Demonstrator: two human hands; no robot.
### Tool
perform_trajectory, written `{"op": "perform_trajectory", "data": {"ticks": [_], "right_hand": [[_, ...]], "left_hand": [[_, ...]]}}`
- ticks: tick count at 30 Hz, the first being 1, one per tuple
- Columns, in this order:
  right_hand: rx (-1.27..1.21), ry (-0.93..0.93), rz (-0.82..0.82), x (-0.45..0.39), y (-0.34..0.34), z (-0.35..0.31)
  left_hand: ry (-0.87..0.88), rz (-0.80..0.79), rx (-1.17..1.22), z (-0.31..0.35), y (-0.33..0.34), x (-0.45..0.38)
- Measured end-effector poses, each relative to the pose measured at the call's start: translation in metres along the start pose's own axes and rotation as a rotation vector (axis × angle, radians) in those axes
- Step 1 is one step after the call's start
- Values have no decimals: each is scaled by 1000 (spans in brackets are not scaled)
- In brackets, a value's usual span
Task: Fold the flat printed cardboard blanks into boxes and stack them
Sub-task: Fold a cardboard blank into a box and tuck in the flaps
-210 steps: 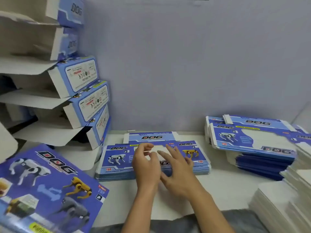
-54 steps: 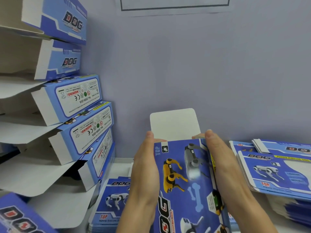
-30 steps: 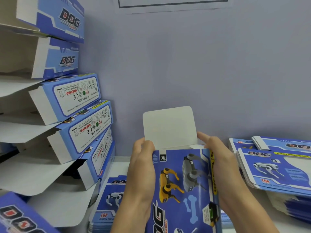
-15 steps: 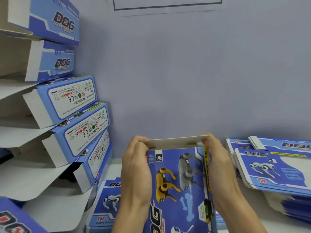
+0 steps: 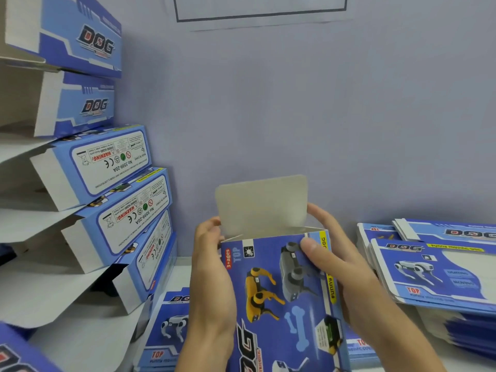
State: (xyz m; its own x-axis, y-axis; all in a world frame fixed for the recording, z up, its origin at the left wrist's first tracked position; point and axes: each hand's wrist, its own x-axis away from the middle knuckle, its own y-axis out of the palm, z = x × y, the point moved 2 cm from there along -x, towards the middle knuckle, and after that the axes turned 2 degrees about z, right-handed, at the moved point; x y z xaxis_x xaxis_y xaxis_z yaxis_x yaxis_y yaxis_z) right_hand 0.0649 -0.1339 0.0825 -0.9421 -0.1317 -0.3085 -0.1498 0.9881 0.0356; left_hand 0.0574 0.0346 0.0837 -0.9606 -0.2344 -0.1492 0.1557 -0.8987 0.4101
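I hold a blue printed box [image 5: 281,296] with robot dogs on its face, opened into shape and standing on end in front of me. Its white end flap [image 5: 261,205] sticks up above the open top. My left hand [image 5: 210,280] grips the box's left side, fingers near the flap's base. My right hand [image 5: 332,261] grips the right side, thumb pressed on the front face near the top edge. Under the box a pile of flat blanks [image 5: 166,326] lies on the white table. A stack of folded boxes [image 5: 112,189] with open flaps leans at the left.
A second pile of flat blanks [image 5: 434,272] sits at the right on a thicker stack. A grey wall [image 5: 295,103] stands close behind, with a framed sheet [image 5: 260,9] at the top. Another blue printed box [image 5: 13,355] lies at the bottom left corner.
The white end flap, folded down over the box's top half a second ago, now stands upright again. My right thumb has shifted onto the front face. Earlier I lifted this blank off the pile.
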Motion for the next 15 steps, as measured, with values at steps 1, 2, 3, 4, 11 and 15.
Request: {"op": "perform_trajectory", "data": {"ticks": [1, 2, 3, 4, 11, 15], "right_hand": [[20, -29, 38, 4, -1, -1], [29, -63, 109, 5, -5, 1], [26, -87, 182, 9, -9, 2], [2, -107, 251, 5, -11, -1], [-395, 90, 400, 15, -31, -13], [-335, 148, 488, 16, -42, -18]], "left_hand": [[-37, -8, 41, 2, -1, 0], [-71, -34, 75, 3, -2, 1], [-97, -71, 97, 5, -2, 1], [-119, -106, 88, 6, -4, 0], [-175, -278, -80, 11, -13, -4], [-226, -284, -31, 10, -16, -1]]}}
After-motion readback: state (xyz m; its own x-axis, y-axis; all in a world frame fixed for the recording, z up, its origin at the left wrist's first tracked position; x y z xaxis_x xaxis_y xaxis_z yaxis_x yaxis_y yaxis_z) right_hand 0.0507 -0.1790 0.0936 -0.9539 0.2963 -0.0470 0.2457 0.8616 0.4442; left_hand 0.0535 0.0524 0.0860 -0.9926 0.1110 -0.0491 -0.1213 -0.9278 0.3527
